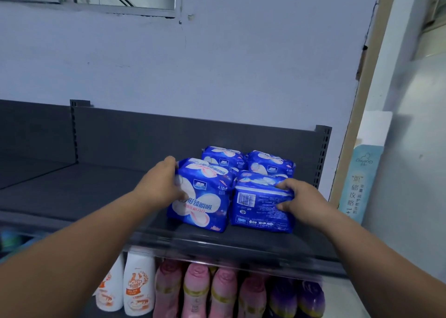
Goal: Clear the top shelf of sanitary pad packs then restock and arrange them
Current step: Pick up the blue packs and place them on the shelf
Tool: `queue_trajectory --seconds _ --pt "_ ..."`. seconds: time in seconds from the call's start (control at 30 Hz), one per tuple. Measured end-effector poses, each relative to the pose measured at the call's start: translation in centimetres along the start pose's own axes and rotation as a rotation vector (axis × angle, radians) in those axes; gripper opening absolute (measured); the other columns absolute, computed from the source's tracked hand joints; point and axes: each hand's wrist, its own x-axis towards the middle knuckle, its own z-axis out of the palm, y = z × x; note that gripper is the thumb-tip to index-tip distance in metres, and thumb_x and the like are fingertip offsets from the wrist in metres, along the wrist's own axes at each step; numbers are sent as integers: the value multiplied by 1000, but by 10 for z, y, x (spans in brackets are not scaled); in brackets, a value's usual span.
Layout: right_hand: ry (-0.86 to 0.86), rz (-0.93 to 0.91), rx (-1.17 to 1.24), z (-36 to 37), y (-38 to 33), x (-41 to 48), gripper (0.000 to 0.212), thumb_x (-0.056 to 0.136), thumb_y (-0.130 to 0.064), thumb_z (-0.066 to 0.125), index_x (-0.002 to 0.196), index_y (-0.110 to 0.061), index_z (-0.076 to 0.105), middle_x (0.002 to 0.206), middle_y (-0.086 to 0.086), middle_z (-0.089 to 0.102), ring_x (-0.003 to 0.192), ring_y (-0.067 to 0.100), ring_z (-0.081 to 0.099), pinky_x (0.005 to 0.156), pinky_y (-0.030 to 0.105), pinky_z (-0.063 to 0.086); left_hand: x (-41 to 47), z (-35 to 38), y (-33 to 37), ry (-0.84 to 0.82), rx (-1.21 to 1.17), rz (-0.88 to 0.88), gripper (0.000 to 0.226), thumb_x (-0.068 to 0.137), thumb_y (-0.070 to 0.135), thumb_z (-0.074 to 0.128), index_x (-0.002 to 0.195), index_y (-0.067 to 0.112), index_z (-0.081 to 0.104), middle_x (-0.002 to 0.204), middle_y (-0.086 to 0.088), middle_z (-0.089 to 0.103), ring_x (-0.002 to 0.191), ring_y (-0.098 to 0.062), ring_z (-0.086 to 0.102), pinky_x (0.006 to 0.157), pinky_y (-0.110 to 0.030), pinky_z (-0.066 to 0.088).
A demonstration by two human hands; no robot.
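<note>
Restocking stage: we judged the refill to be at an early point. A small cluster of blue packs stood at the right end, and most of the top shelf (84, 185) ran bare and grey to the left.
Left hand: our left hand (161, 185) gripped the near left pack (202, 197) by its left edge, with the thumb on the front and the fingers curled round the far side. The pack stood upright with its printed face toward us.
Right hand: our right hand (299, 197) gripped the near right pack (260, 209) by its right edge, fingers over the top and thumb on the front. Its barcode side faced us.
Front row: the two held packs touched each other and sat on the shelf close to its near lip.
Back row: the far left pack (223, 157) and the far right pack (270, 163) stood side by side near the back panel. A blue top also showed behind the near right pack, but we could not tell whether it was a separate pack.
Done: clearing appeared complete, and the first packs were back in place.
Left to do: we judged that the row needed filling leftward, and that the near right pack needed turning so its face matched the others.
Lower shelf: white bottles (138, 286) and pink bottles (198, 291) stood beneath.
</note>
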Motion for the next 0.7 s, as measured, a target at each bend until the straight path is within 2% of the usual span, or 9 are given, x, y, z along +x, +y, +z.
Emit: queue_trajectory --seconds 0.03,0.13,0.2,0.33,0.4,0.47,0.53,0.63,0.7 --pt "18 -4 0 0 0 1 41 82 -13 76 119 -24 62 121 2 60 104 20 60 86 29 47 -2 2 0 15 18 16 65 64 22 89 107 21 40 112 -1 54 95 -18 55 64 -27 43" --pt "51 -5 73 1 4 6 19 87 -17 72 102 -27 65 110 1 65 95 20 63 80 30 49 -5 4 0 -35 114 67 92 64 30 89 136 33 33 122 -3 44 109 -24 55 86 -36 51" --pt "103 -29 66 -1 6 8 5 93 -23 64 95 -27 64 103 0 68 88 18 63 71 28 45 -5 5 1 -71 171 51 96 69 35 85 145 38 27 123 -3 40 113 -24 53 92 -36 50" --pt "283 2 23 -15 10 15 22 101 -29 47 97 -17 65 93 2 66 84 23 59 67 29 41 -2 13 11 7 194 30 78 76 39 79 141 23 40 122 -7 40 110 -30 54 92 -37 47" --pt "297 65 165 -25 13 18 30 102 -32 44 85 -15 61 89 8 67 80 27 62 69 32 44 0 21 18 24 188 32 65 82 33 73 137 16 44 124 -10 39 108 -34 55 91 -40 47" --pt "257 165 372 -34 14 18 30 104 -33 42 84 -15 56 83 8 65 66 21 59 61 27 41 3 29 25 2 184 22 60 88 29 64 140 15 38 130 -12 37 111 -35 54 93 -41 47" --pt "210 263 547 -40 13 14 27 105 -31 40 87 -16 54 76 4 62 54 12 53 48 20 37 6 36 31 -7 220 3 72 89 33 59 149 18 23 142 -14 30 128 -35 42 105 -43 39" --pt "155 351 671 -45 15 11 25 105 -32 40 88 -18 51 70 2 62 48 12 52 38 16 34 5 36 53 94 261 89 89 86 38 59 154 22 4 160 -10 5 149 -28 0 118 -47 7" --pt "157 399 761 -47 18 10 21 103 -34 43 91 -20 52 72 3 65 53 14 54 37 16 37 -1 32 75 155 134 203 86 89 44 58 154 21 7 161 -5 7 149 -23 0 117 -45 9"
